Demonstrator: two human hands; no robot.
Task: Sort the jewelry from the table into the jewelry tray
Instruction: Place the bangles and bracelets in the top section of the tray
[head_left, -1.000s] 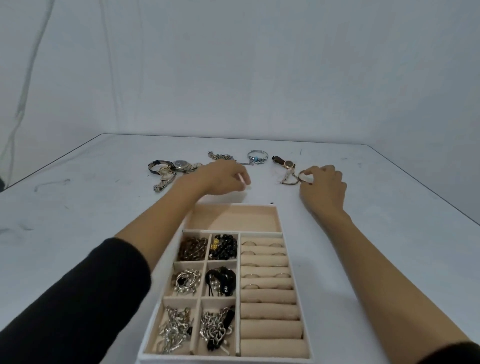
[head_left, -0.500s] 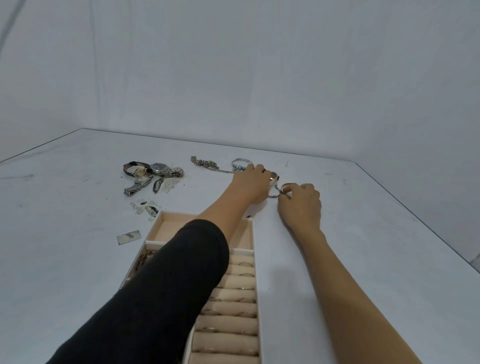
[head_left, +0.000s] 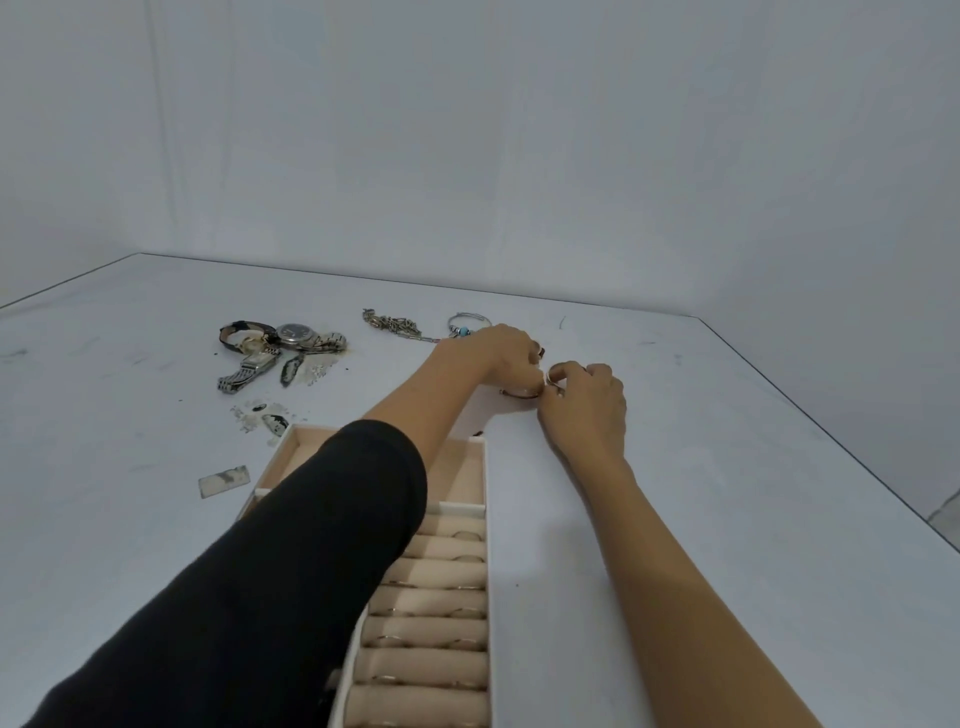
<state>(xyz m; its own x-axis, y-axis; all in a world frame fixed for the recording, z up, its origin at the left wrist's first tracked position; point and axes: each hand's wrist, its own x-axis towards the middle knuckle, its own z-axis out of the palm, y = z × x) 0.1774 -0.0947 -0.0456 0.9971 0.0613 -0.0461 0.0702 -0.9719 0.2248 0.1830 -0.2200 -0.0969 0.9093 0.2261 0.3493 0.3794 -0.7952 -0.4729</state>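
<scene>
Both hands meet over a small watch with a thin band (head_left: 522, 393) on the table beyond the tray. My left hand (head_left: 498, 358) reaches across the tray and closes its fingers on the watch from the left. From the right, my right hand (head_left: 584, 400) pinches the same watch at its round case. The beige jewelry tray (head_left: 488, 519) lies below, its ring rolls holding several rings; my left sleeve hides its left compartments. Further out lie a cluster of watches (head_left: 275, 345), a chain bracelet (head_left: 395, 325) and a bangle with a blue bead (head_left: 465, 325).
Flaked debris and a small rectangular scrap (head_left: 224, 480) lie left of the tray's far corner. The table's right edge (head_left: 831, 441) runs diagonally away, and a plain wall stands behind the table's far edge.
My left hand crossed from the table's middle to the right and joined the right hand on the watch. The view swung right, so the tray now sits lower left.
</scene>
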